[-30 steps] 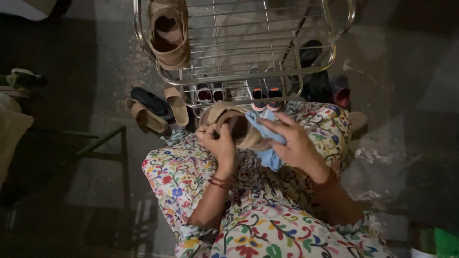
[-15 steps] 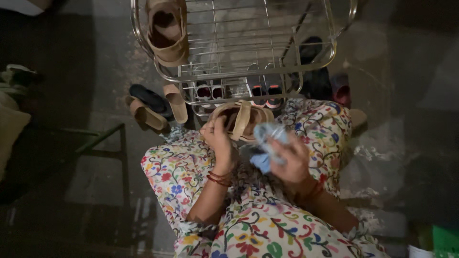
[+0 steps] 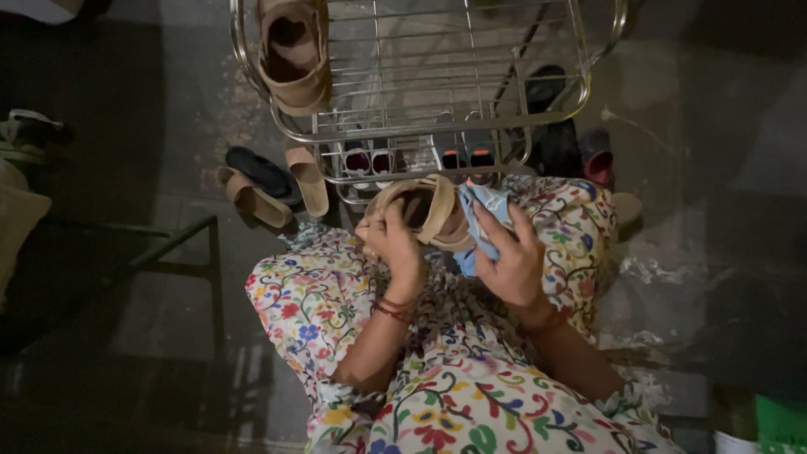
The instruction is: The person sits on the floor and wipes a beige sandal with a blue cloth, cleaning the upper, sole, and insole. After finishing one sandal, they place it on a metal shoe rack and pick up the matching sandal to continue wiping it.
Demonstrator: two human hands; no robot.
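At twelve o'clock stands the wire shoe rack (image 3: pixel 471 76), a tan sandal (image 3: pixel 294 55) on its top shelf. Over your lap, your left hand (image 3: pixel 393 244) grips a beige sandal (image 3: pixel 429 210). Your right hand (image 3: pixel 513 261), at three o'clock of it, is closed on a blue cloth (image 3: pixel 483 210) pressed against it.

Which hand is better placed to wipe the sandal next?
Right, probably. The right hand already holds the blue cloth pressed against the tan sandal. The left hand has its grip on the sandal's other side, steadying it over the lap.
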